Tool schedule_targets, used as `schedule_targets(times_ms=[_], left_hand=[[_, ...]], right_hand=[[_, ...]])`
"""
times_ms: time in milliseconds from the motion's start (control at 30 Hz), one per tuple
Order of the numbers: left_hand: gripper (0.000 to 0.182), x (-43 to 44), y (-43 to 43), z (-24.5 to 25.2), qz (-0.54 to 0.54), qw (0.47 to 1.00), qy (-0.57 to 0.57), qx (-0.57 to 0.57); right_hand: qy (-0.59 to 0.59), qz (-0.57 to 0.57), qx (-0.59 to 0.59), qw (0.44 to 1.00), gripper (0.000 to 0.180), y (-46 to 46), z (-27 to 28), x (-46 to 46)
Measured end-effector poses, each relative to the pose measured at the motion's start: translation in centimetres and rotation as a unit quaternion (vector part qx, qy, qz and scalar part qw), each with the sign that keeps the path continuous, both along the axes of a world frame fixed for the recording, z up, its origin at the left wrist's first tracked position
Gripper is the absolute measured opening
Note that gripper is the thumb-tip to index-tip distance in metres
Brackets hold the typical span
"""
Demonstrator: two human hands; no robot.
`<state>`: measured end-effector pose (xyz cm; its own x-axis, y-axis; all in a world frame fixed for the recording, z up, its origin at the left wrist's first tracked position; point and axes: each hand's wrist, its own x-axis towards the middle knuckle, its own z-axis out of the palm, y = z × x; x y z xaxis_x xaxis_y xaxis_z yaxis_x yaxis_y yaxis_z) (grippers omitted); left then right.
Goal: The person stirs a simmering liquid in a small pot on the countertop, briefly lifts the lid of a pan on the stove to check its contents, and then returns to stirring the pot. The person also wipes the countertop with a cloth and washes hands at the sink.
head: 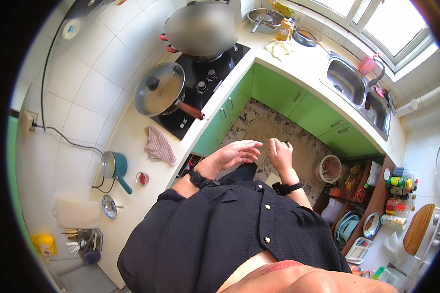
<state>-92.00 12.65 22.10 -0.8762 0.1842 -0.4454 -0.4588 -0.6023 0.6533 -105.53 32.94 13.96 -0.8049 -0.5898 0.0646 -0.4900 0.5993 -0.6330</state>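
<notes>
Both my hands are raised in front of my body above the patterned floor, a small gap between them. My left hand (pixel 238 152) has its fingers apart and touches nothing. My right hand (pixel 280 152) has its fingers partly bent, and nothing shows in it. Nearest on the counter, a striped cloth (pixel 159 145) lies beside the black gas hob (pixel 201 86). A frying pan with a glass lid (pixel 161 89) sits on the hob, its wooden handle (pixel 190 110) pointing towards the counter's edge. Behind it stands a large lidded pot (pixel 201 31) with red handles, partly blurred.
A teal saucepan (pixel 121 164), a small glass bowl of red pieces (pixel 142 178) and a patterned dish (pixel 109 207) stand on the left counter. A double sink (pixel 346 80) lies at the right. A waste bin (pixel 330 169) and brown shelves (pixel 370 183) border the floor at right.
</notes>
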Motion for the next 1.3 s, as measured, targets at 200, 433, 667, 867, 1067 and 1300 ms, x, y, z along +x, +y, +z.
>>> schedule_targets(times_ms=[200,433,667,867,1067,1300], left_hand=[[0.037,-8.8,-4.8,-2.1,0.075,0.979,-0.046,-0.186],[0.025,-23.4,-8.0,-1.1,0.095,0.983,-0.033,-0.157],[0.044,-31.7,-11.2,-1.0,0.154,0.971,-0.084,-0.165],[0.025,-32.3,-12.2,-2.1,0.321,0.915,-0.15,-0.194],[0.018,-30.1,-8.5,-2.0,0.524,0.815,-0.204,-0.139],[0.046,-27.5,-5.0,0.0,0.648,0.725,-0.192,-0.134]], right_hand=[[-0.005,-0.098,-0.027,0.995,0.023,5.6,-2.4,-13.6],[-0.076,-0.269,0.057,0.959,0.019,12.8,-1.1,-26.1],[-0.029,-0.258,0.028,0.965,0.023,7.0,-0.9,-38.2],[0.061,-0.187,-0.035,0.98,0.03,-1.2,-1.6,-55.2],[0.133,-0.073,0.072,0.986,0.055,-6.8,-5.0,-74.7],[-0.46,-0.144,-0.01,0.876,0.039,-10.7,-7.1,-80.2]])
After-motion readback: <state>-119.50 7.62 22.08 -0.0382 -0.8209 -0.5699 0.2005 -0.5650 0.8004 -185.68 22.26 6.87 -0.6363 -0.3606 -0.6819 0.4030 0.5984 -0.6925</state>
